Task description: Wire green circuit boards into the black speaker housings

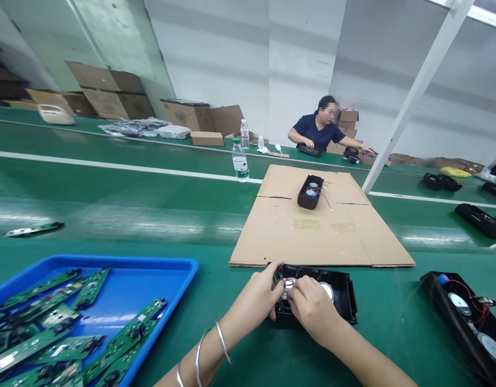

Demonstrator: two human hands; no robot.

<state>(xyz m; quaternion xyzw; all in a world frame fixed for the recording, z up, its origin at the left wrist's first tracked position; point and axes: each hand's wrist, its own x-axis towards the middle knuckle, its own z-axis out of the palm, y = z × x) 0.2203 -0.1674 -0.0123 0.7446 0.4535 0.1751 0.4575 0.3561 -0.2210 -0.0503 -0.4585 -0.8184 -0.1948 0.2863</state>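
In front of me on the green bench lies a black speaker housing (345,293), open side up, with a round white speaker (327,291) inside. My left hand (259,293) is closed at the housing's left end, thumb and index finger around a small green circuit board (277,275). My right hand (312,307) reaches over the near wall, its fingertips pinched together close to my left thumb. Thin wires show between the hands; the exact piece in the right fingertips is hidden.
A blue tray (151,264) with several green circuit boards stands left. Another open speaker housing (466,322) lies right. Ahead, a cardboard sheet (312,242) carries a third housing (310,196). A water bottle (240,161) and white post (417,97) stand beyond; a co-worker (318,129) sits opposite.
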